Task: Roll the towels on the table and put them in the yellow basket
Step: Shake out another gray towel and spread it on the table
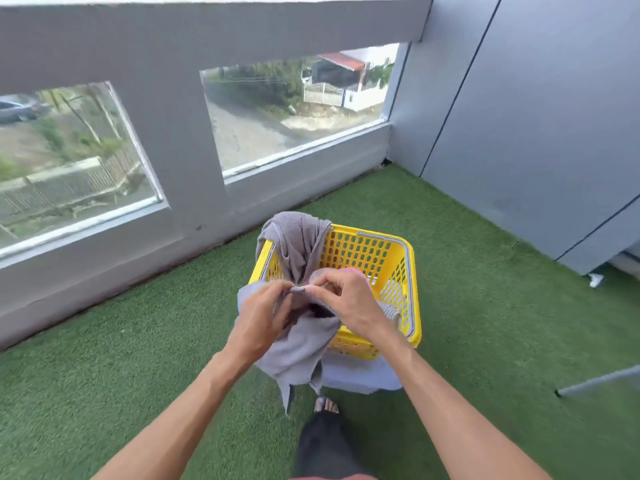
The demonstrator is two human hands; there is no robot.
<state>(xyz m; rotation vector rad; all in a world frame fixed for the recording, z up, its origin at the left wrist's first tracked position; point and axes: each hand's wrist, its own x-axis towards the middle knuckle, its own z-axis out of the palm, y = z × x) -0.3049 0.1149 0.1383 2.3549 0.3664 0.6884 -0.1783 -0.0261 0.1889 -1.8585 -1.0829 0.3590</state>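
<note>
Grey towel [298,344] hangs mid-frame, pinched at its top edge by left hand [263,311] and right hand [349,303], fingertips nearly touching; long axis drops straight down, yellow basket [394,268] just behind.

Grey matt terry-cloth towel [294,344], glossy yellow perforated plastic basket [367,251], rough green artificial turf [138,341], smooth grey painted wall [519,98]

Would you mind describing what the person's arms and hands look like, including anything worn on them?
Both forearms are bare right to the frame's bottom edge; no sleeves show. The left hand and right hand wear no gloves, and no rings, watch or bracelets are visible on fingers or wrists.
</note>
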